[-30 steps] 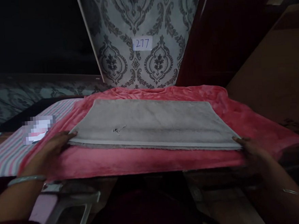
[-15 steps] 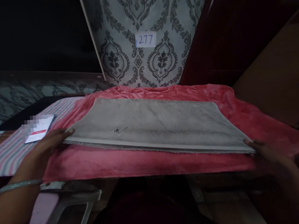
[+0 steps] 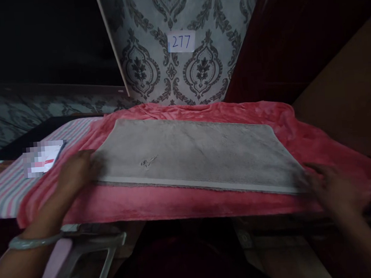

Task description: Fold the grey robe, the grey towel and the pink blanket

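A folded grey towel (image 3: 193, 153) with a small dark embroidered mark lies flat on a pink plush blanket (image 3: 183, 204). A pale hem runs along its near edge. My left hand (image 3: 79, 169) is at the towel's near left corner, its fingertips smeared by motion. At the near right corner is my right hand (image 3: 333, 186), also blurred, with one finger appearing stretched out over the edge. Whether either hand grips the fabric cannot be made out. A pale bangle (image 3: 35, 241) circles my left wrist.
Left of the blanket, a lit phone (image 3: 49, 159) rests on a striped cloth (image 3: 9, 191). Behind stand a dark screen (image 3: 45, 43) and a patterned wall with a "277" paper (image 3: 181, 42). A clear plastic stool (image 3: 107, 250) is below the front edge.
Both hands have moved inward from the towel's near corners, which they held before, and are now blurred. The towel's near edge has settled lower onto the blanket.
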`<state>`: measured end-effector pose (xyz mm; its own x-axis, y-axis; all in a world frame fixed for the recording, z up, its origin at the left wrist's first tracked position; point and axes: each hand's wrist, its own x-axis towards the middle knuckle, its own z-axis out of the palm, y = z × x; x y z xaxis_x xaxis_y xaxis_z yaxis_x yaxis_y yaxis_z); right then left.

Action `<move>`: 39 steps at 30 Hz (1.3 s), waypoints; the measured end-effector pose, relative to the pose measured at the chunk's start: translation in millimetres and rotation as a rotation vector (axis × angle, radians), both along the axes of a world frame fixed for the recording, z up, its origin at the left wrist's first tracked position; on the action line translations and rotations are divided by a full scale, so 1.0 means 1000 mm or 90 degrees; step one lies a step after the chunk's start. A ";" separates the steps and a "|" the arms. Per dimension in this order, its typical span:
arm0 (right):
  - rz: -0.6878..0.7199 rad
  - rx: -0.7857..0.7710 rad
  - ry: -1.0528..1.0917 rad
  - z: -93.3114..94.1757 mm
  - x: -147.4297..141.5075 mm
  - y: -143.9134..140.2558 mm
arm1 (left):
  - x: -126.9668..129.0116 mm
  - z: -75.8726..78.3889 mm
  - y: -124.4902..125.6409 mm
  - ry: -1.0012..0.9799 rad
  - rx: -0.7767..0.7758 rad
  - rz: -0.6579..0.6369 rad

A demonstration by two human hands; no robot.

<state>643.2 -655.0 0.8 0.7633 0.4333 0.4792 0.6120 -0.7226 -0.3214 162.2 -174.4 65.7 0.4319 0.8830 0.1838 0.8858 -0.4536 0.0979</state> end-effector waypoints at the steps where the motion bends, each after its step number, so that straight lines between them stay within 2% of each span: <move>1: 0.097 0.008 -0.034 0.003 -0.015 0.018 | 0.018 -0.002 -0.013 0.019 0.023 -0.096; 3: 0.247 -0.006 -0.051 0.006 -0.047 0.062 | 0.056 -0.008 -0.039 0.041 0.039 -0.257; 4: 0.292 -0.029 -0.058 0.005 -0.063 0.083 | 0.073 -0.013 -0.051 0.053 0.041 -0.326; 6: 0.348 -0.120 -0.056 -0.001 -0.089 0.119 | 0.099 -0.026 -0.068 0.087 0.022 -0.404; 8: 0.376 -0.219 -0.025 -0.012 -0.105 0.138 | 0.111 -0.041 -0.075 0.115 -0.018 -0.422; 10: 0.387 -0.282 0.011 -0.023 -0.111 0.142 | 0.111 -0.054 -0.073 0.122 -0.050 -0.417; 13: 0.391 -0.299 0.041 -0.030 -0.110 0.137 | 0.104 -0.064 -0.065 0.110 -0.055 -0.419; 15: 0.393 -0.301 0.066 -0.023 -0.107 0.137 | 0.102 -0.061 -0.064 0.108 -0.066 -0.418; 18: 0.420 -0.317 0.116 -0.003 -0.113 0.153 | 0.108 -0.051 -0.068 0.097 -0.089 -0.431; 22: 0.572 -0.307 0.110 0.017 -0.135 0.193 | 0.130 -0.043 -0.072 0.061 -0.087 -0.565; 25: 0.646 -0.314 0.103 0.014 -0.148 0.213 | 0.141 -0.049 -0.068 0.063 -0.082 -0.621; 28: 0.658 -0.312 0.121 0.006 -0.150 0.217 | 0.142 -0.056 -0.061 0.077 -0.092 -0.631; 33: 0.691 -0.300 0.116 0.015 -0.132 0.231 | 0.159 -0.047 -0.042 0.076 -0.080 -0.619; 36: 0.643 -0.261 0.055 0.019 -0.108 0.259 | 0.184 -0.041 -0.016 0.070 -0.062 -0.602; 39: 0.585 -0.279 0.029 0.007 -0.085 0.285 | 0.202 -0.042 0.012 0.083 -0.079 -0.544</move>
<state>557.9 -369.8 7.6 0.0608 0.9914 0.1157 0.9831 -0.0395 -0.1787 364.3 -162.0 23.8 0.9662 0.2574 0.0114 0.2546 -0.9605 0.1122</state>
